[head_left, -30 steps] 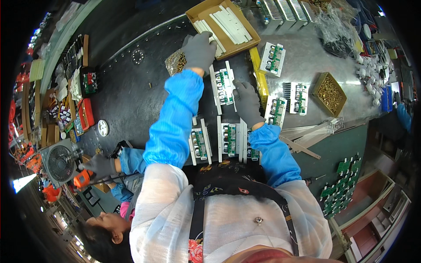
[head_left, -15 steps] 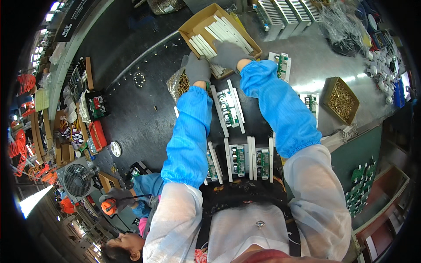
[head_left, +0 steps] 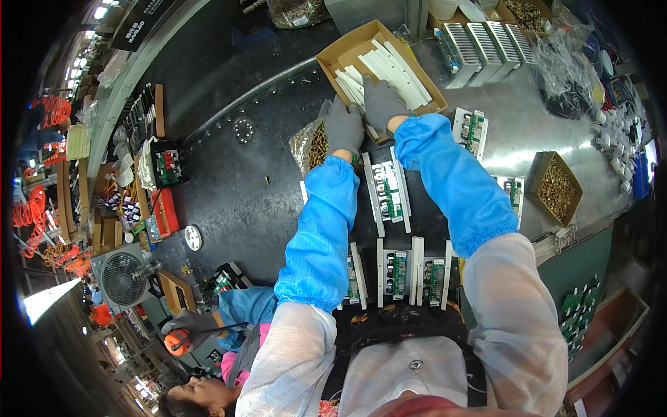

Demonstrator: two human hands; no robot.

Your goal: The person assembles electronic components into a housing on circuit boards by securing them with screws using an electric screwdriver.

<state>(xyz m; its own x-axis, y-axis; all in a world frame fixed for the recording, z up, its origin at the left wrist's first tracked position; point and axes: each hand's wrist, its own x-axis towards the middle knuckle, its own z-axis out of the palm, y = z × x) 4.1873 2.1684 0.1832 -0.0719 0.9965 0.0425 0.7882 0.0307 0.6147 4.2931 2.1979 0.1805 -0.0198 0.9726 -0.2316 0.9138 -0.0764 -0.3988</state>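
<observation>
Gloved in grey, the right hand [head_left: 384,104] is lying over white strips [head_left: 396,73] inside a shallow cardboard box [head_left: 358,50], its wrist crossing the near edge. Its fingers are pointing away from the body and its back is hiding the palm, so I can't say whether it is gripping a strip. The left hand [head_left: 344,128], gloved likewise, is resting just beside it at the box's near left edge; its fingertips are pointing toward the strips, and whether they are pinching anything is impossible to make out. Next to that hand, a clear plastic bag [head_left: 300,149] is holding brass-coloured screws [head_left: 318,146].

The strips are lying in two loose bunches, the larger one to the right. Nearer the body, on the dark counter [head_left: 229,187], a green circuit board [head_left: 385,191] is lying between two pale bars [head_left: 374,194]. Closer still, more boards [head_left: 396,276] are lying in a row, flanked by similar bars. Beyond the right sleeve [head_left: 451,181], a tray [head_left: 538,181] is holding small brass-coloured pieces [head_left: 558,189], while silver finned blocks [head_left: 462,55] are standing farther back. At the left, a co-worker's gloved hand [head_left: 193,325] is gripping an orange tool [head_left: 177,342].
</observation>
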